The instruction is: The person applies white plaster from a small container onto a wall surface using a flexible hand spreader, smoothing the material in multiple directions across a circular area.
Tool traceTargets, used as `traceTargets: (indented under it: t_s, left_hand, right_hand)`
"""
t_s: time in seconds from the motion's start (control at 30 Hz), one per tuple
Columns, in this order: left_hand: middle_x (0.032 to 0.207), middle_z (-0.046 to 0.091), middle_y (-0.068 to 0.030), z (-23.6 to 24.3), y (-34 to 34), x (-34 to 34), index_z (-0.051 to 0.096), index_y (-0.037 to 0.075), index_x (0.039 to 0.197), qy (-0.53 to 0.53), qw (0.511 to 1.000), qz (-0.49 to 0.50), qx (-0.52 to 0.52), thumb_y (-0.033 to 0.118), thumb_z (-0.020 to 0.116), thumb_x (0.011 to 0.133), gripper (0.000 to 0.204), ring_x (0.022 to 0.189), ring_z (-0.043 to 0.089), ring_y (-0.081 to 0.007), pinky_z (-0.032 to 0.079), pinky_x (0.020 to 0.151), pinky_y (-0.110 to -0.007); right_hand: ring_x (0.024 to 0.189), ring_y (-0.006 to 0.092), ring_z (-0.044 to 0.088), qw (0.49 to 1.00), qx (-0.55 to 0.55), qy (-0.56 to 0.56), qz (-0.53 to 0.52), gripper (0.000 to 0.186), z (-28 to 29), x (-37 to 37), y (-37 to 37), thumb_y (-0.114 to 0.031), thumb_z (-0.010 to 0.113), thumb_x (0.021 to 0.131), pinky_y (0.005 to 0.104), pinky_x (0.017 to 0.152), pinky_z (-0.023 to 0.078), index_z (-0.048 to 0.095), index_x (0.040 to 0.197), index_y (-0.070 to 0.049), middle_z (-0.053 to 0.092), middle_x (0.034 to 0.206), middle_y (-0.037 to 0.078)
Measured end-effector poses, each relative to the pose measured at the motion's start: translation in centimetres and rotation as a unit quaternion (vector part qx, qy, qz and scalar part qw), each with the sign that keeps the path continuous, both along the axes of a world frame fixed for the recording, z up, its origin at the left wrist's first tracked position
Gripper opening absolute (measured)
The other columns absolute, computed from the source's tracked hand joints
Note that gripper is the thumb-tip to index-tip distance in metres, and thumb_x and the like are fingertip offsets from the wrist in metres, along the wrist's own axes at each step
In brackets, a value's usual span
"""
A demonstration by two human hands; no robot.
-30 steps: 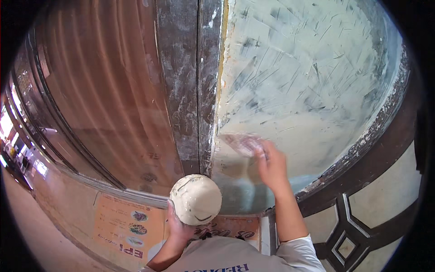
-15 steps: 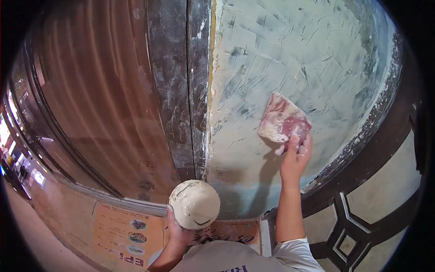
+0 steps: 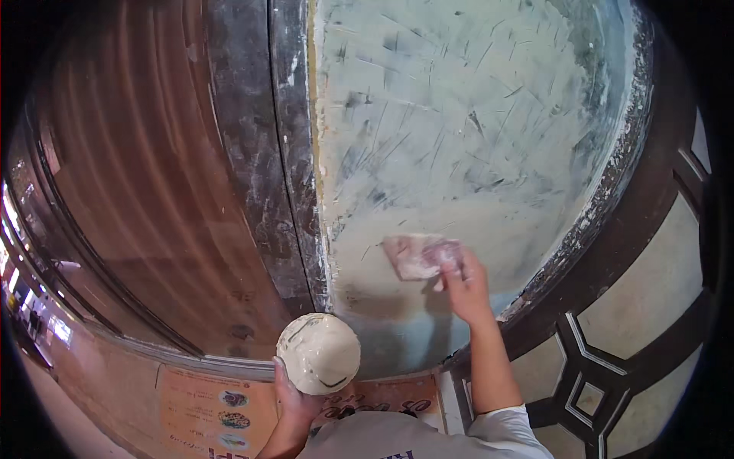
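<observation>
My right hand (image 3: 463, 281) presses a flat, pinkish smeared scraper blade (image 3: 417, 255) against a pale, putty-coated wall panel (image 3: 459, 122) streaked with dark scratches. My left hand (image 3: 294, 398) holds a round white bowl (image 3: 318, 353) smeared with putty, cupped from below, low at the centre. The bowl hangs in front of the panel's lower left edge, next to a dark grimy vertical frame (image 3: 287, 153).
A brown ribbed shutter (image 3: 145, 191) fills the left. A dark metal grille with geometric bars (image 3: 604, 344) curves along the right. Orange printed posters (image 3: 214, 405) hang below the shutter. My grey shirt (image 3: 413, 440) shows at the bottom edge.
My right hand swept the blade from low centre up to the right, then back down and left to mid-panel. The bowl stayed in my left hand, barely moving.
</observation>
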State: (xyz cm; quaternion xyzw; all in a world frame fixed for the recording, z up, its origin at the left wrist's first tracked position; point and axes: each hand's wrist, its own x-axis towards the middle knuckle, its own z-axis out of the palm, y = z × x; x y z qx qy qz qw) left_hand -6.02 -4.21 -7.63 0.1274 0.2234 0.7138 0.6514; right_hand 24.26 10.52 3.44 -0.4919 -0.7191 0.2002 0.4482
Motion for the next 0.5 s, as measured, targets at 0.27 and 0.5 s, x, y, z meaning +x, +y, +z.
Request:
traceTargets:
  t_s: [0.27,0.5]
  left_hand:
    - [0.149,0.044,-0.0139,-0.1,0.6,1.1,0.037,0.009,0.148,0.045,0.999,-0.005,0.001,0.057,0.027,0.102,0.067,0.134,0.045,-0.0328,0.036,0.113,-0.048]
    - [0.148,0.045,-0.0144,0.3,1.3,3.3,0.038,0.008,0.147,0.010,0.999,-0.019,0.026,0.055,0.036,0.102,0.065,0.133,0.047,-0.0333,0.037,0.112,-0.049]
  right_hand:
    - [0.107,0.0165,0.059,0.839,0.134,0.510,-0.135,0.050,-0.9,5.5,0.3,-0.016,0.054,0.102,0.0299,0.088,0.050,0.036,0.146,-0.001,0.057,0.128,0.013]
    - [0.081,0.0167,0.064,1.000,0.016,-0.009,0.002,0.040,-2.7,2.1,0.3,-0.015,0.055,0.100,0.0334,0.067,0.054,0.048,0.133,0.005,0.062,0.116,0.017]
